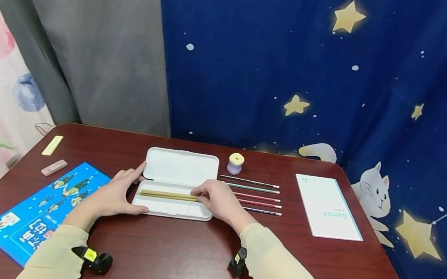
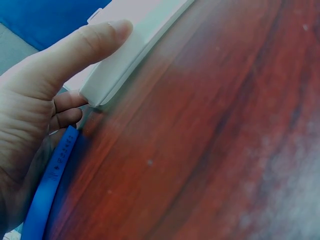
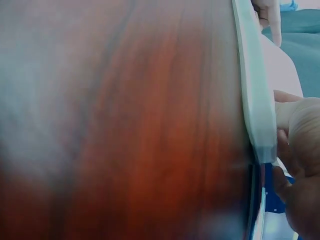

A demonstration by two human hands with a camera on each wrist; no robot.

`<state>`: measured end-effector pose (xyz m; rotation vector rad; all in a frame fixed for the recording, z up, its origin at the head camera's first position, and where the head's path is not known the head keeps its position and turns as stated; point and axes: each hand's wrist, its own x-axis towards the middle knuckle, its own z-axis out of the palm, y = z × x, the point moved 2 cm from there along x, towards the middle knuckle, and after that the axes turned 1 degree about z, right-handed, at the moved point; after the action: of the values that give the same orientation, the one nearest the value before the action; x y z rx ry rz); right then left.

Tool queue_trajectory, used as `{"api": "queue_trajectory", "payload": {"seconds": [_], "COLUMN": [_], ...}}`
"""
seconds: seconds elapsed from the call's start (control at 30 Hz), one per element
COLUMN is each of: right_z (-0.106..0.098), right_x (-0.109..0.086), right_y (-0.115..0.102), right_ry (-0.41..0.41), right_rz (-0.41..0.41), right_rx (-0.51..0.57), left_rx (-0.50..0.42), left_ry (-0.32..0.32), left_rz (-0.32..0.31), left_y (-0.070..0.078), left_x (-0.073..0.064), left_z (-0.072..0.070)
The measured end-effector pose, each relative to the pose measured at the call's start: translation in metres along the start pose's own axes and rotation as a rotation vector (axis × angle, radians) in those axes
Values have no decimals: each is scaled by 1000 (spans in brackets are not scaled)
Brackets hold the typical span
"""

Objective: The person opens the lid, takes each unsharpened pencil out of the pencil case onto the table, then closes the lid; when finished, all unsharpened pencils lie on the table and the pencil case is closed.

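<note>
A white pencil case lies with its lid raised at the back. Several gold pencils lie lengthwise in its tray, and the fingers of my right hand pinch their right end. At the case's left end, my left hand holds it, thumb at the front corner and index finger by the lid. The left wrist view shows that thumb lying along the white case, other fingers beside its end. In the right wrist view the right hand is partly cut off behind the case's side.
Several pencils lie in a row to the right of the case. Behind them stands a small yellow-and-purple object. A white booklet lies at right, a blue book at left, near a pink eraser and a yellow bar.
</note>
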<state>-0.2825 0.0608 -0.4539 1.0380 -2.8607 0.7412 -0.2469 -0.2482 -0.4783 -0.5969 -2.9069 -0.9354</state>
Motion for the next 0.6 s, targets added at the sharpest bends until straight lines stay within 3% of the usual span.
{"api": "queue_trajectory", "payload": {"seconds": [0.3,0.6], "right_z": [-9,-32], "right_x": [-10,-35], "right_y": [1,23], "right_ry": [93,187], "right_rz": [-10,38], "right_rx": [34,126], "left_rx": [-10,5], "left_ry": [-1,-1], "left_rz": [-2,-7], "left_y": [0,1], "left_x": [0,0], "left_z": [0,-1]}}
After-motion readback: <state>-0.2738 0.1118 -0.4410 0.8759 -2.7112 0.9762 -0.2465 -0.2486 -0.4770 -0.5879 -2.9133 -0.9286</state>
